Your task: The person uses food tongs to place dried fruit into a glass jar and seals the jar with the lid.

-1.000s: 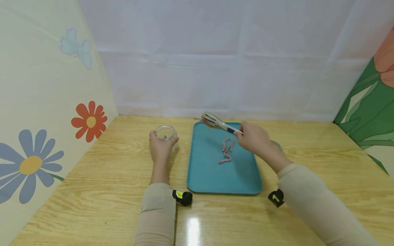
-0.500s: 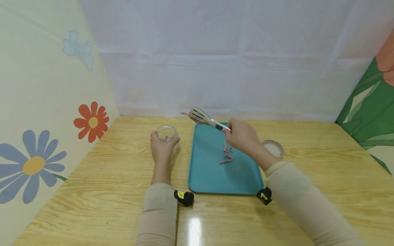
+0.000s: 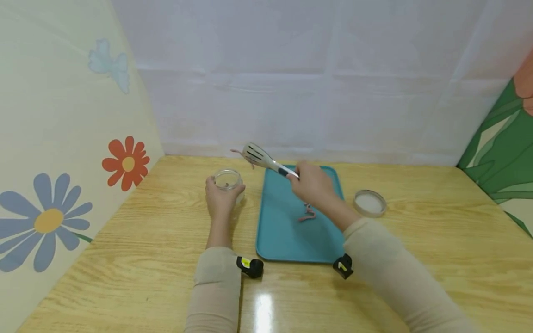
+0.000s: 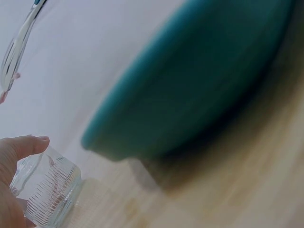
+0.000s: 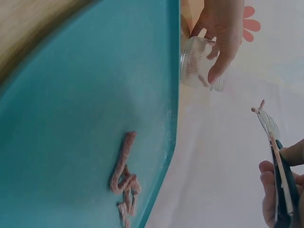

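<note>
My left hand [image 3: 222, 199] grips a clear ribbed glass jar [image 4: 52, 190] standing on the table left of the tray, thumb and fingers around its side. A bit of pinkish strip shows inside the jar. With my right hand [image 3: 314, 185] I hold a pair of slotted metal tongs [image 3: 266, 162] with dark handles. Their tips pinch a thin pinkish meat-like strip [image 3: 236, 151], raised above the table to the upper right of the jar's open mouth. Several more such strips [image 5: 122, 164] lie on the blue tray [image 3: 291, 243] beneath my right forearm, partly hidden in the head view.
A round shallow glass lid [image 3: 369, 203] lies on the wooden table [image 3: 437, 240] just right of the tray. A white cloth backdrop [image 3: 266, 92] hangs behind the table, and a flower-printed panel [image 3: 50, 138] stands at the left.
My right hand has carried the tongs and the pinched strip leftward, from over the tray toward the jar. The lid on the right has come into view. My left hand stays on the jar.
</note>
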Action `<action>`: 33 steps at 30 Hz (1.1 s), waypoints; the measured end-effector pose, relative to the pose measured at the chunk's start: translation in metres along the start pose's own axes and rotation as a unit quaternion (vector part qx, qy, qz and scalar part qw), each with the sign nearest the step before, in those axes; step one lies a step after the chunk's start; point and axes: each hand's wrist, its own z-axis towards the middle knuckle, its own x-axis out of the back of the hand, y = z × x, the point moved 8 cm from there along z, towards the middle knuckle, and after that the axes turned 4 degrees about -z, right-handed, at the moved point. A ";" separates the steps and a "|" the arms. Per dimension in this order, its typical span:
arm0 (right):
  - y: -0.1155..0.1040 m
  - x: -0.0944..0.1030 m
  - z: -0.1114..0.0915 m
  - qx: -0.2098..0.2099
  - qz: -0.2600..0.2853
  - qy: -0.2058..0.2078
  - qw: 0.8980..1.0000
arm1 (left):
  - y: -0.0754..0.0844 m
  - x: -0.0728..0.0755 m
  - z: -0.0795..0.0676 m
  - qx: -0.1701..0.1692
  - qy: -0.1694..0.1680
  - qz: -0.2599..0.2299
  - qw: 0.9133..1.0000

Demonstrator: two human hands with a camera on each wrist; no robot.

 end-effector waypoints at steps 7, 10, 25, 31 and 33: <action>-0.009 -0.016 0.002 -0.013 0.002 -0.007 1.000 | -0.004 0.000 0.000 0.007 0.001 0.002 1.000; -0.013 -0.024 0.003 -0.022 -0.001 -0.006 1.000 | -0.005 -0.001 0.000 0.006 0.002 0.005 1.000; -0.026 -0.044 0.005 -0.023 -0.004 0.025 0.999 | -0.004 0.000 0.002 0.000 0.005 0.006 1.000; -0.030 -0.048 0.004 -0.023 -0.011 0.021 0.999 | -0.001 0.001 0.002 -0.011 0.009 0.002 1.000; -0.031 -0.050 0.003 -0.019 -0.009 0.019 1.000 | 0.000 0.001 0.002 -0.013 0.009 -0.001 1.000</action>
